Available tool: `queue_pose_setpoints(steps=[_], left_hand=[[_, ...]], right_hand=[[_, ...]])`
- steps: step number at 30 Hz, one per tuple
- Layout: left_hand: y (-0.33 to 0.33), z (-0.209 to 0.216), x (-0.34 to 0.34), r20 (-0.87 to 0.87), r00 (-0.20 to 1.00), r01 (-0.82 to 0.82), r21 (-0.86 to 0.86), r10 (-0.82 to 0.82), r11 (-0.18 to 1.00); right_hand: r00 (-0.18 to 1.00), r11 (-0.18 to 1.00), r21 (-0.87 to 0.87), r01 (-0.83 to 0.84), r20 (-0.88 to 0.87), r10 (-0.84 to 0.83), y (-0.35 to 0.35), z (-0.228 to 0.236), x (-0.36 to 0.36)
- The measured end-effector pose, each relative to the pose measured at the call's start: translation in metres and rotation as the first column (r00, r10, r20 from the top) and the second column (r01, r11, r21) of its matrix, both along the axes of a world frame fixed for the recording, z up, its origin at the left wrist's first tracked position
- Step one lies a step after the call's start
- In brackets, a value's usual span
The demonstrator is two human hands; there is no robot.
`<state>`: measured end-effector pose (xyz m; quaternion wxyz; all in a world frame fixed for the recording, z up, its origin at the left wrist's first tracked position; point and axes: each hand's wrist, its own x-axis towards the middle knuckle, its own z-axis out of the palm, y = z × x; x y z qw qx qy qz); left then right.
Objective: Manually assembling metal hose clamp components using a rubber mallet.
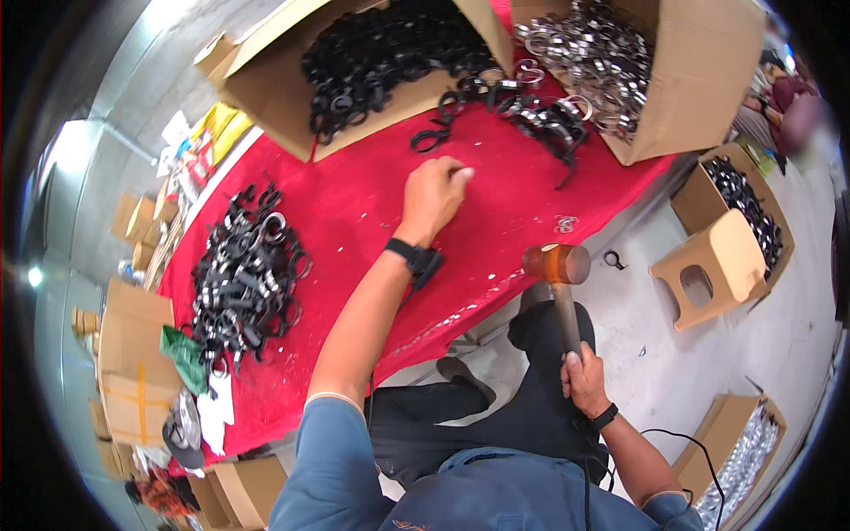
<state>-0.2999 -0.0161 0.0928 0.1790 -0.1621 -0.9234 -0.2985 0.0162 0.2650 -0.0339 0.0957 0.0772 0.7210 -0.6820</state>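
My right hand (585, 380) grips the handle of a mallet (556, 264) with an amber-brown head, held upright above my lap at the table's front edge. My left hand (432, 200) reaches over the red-covered table, its fingers curled in; whatever may be inside them is hidden. Just beyond it lie loose black ring-shaped clamps (430, 140). A heap of black and silver rings (547, 124) sits to its right. On the table's left side rises a pile of black clamps (243, 279), some with shiny silver parts.
At the far side, one cardboard box (266, 106) spills black rings, and another cardboard box (699, 80) holds silver ones. A tan plastic stool (713, 265) stands on the right floor before a carton of dark parts (748, 208). A box of silvery packs (739, 460) sits lower right.
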Motion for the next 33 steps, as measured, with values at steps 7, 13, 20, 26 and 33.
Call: queue_pose_setpoints(steps=[7,13,20,26,33], left_hand=[[0.162,-0.037,-0.038,0.204,0.968,0.199,-0.272,-0.146,0.942],[0.143,-0.03,-0.024,0.103,0.983,0.177,-0.317,-0.152,0.932],[-0.021,-0.011,0.094,0.165,0.984,-0.022,-0.272,0.07,0.962],[-0.072,-0.04,0.249,0.689,0.722,-0.486,0.438,0.065,0.756],[-0.031,-0.1,0.32,0.588,0.809,-0.499,0.693,-0.007,0.521]], right_hand=[[0.975,0.965,-0.162,0.205,-0.047,-0.215,0.009,-0.014,0.003],[0.958,0.928,-0.246,0.279,-0.001,-0.288,0.021,-0.016,0.007],[0.974,0.93,-0.292,0.221,0.016,-0.226,0.015,-0.019,0.011],[0.99,0.99,-0.087,0.112,-0.081,-0.119,-0.002,-0.008,0.017],[0.988,0.99,0.071,-0.126,-0.076,0.131,-0.043,0.031,0.03]])
